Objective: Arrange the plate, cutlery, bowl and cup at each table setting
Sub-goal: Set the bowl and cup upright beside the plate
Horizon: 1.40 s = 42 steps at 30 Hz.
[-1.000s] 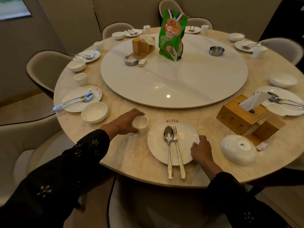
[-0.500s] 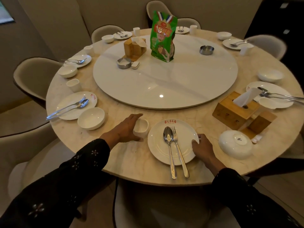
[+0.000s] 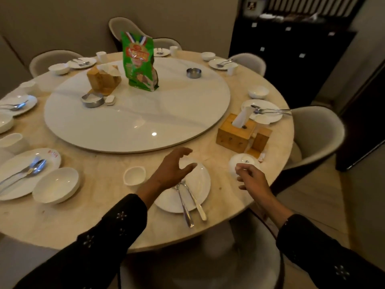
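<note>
Our left hand point(image 3: 174, 171) hovers with fingers spread wide above the near plate point(image 3: 199, 184), holding nothing. Our right hand point(image 3: 251, 177) hangs loosely curled and empty, just in front of the upside-down bowl point(image 3: 242, 162) at the desk point(image 3: 100, 215) edge. On the plate lie a spoon point(image 3: 184, 205) and fork point(image 3: 195, 202), their handles jutting over its near rim. The cup point(image 3: 134, 175) stands just left of the plate. Behind the bowl, a wooden tissue box point(image 3: 236, 135) crowds the setting, beside the white turntable point(image 3: 137, 113) carrying a green bag point(image 3: 139, 61).
</note>
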Each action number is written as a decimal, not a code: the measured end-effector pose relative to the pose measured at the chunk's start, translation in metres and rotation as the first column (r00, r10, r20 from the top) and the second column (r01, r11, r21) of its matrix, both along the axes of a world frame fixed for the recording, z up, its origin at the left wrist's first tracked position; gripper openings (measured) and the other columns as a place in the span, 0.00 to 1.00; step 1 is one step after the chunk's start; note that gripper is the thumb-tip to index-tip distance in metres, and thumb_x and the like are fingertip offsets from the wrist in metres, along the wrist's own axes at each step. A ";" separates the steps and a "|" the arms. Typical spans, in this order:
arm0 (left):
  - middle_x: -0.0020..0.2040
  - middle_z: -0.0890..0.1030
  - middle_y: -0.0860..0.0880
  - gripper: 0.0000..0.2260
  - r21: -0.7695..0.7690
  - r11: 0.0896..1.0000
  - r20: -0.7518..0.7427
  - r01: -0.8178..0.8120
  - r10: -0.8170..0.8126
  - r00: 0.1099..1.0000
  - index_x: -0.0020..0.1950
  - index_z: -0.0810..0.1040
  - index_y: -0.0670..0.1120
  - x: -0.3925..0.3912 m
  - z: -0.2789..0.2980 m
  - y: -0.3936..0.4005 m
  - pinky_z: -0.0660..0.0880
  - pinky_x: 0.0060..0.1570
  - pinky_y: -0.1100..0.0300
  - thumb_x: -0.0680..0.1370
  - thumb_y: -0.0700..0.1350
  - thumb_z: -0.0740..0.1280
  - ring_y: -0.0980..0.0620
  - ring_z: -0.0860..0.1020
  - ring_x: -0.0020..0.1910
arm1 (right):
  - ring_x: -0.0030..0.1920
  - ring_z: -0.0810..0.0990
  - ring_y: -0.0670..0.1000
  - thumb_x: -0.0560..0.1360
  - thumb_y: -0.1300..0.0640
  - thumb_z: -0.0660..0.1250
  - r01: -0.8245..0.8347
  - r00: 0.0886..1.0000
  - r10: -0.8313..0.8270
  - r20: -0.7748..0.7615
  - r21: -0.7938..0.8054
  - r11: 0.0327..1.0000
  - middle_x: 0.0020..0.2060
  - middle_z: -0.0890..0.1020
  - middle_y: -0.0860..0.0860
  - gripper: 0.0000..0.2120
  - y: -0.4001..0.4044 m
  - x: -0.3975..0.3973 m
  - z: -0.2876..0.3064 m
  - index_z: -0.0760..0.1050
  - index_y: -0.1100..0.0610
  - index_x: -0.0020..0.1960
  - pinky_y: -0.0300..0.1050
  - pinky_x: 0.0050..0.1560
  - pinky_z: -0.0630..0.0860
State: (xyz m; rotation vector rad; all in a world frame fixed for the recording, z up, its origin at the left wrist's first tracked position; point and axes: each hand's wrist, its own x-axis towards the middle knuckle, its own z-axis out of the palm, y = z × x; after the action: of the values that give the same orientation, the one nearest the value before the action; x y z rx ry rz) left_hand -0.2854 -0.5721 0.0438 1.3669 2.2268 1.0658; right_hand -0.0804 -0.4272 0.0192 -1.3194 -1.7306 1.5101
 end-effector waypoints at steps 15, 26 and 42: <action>0.66 0.73 0.49 0.22 -0.146 0.951 0.402 -0.274 0.310 0.862 0.68 0.69 0.48 0.141 -0.045 0.119 0.71 0.53 0.60 0.77 0.54 0.67 0.51 0.74 0.58 | 0.58 0.75 0.52 0.79 0.55 0.64 -0.095 0.979 0.091 0.181 0.017 0.995 0.59 0.77 0.51 0.11 0.112 0.068 -0.033 0.75 0.50 0.60 0.54 0.58 0.77; 0.72 0.70 0.45 0.26 -0.237 0.782 0.301 -0.577 0.624 0.721 0.75 0.63 0.46 0.162 -0.062 0.180 0.65 0.68 0.50 0.79 0.56 0.61 0.42 0.68 0.69 | 0.61 0.76 0.57 0.68 0.30 0.57 -0.488 0.831 0.429 0.354 0.092 0.868 0.62 0.77 0.53 0.35 0.149 0.021 -0.064 0.71 0.50 0.67 0.59 0.60 0.76; 0.62 0.72 0.50 0.15 0.079 0.540 0.627 -0.838 0.627 0.463 0.64 0.68 0.54 0.167 -0.038 0.175 0.78 0.55 0.54 0.80 0.58 0.58 0.49 0.75 0.61 | 0.61 0.75 0.55 0.76 0.35 0.57 -0.299 0.954 0.293 -0.057 -0.190 0.935 0.65 0.72 0.52 0.33 0.107 -0.022 -0.025 0.59 0.52 0.74 0.52 0.58 0.77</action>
State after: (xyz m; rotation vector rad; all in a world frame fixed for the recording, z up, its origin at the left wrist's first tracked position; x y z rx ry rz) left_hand -0.1188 -0.3973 0.0060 -0.0461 2.2112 1.9668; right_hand -0.1021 -0.3206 -0.0054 -1.1594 -1.8663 1.9013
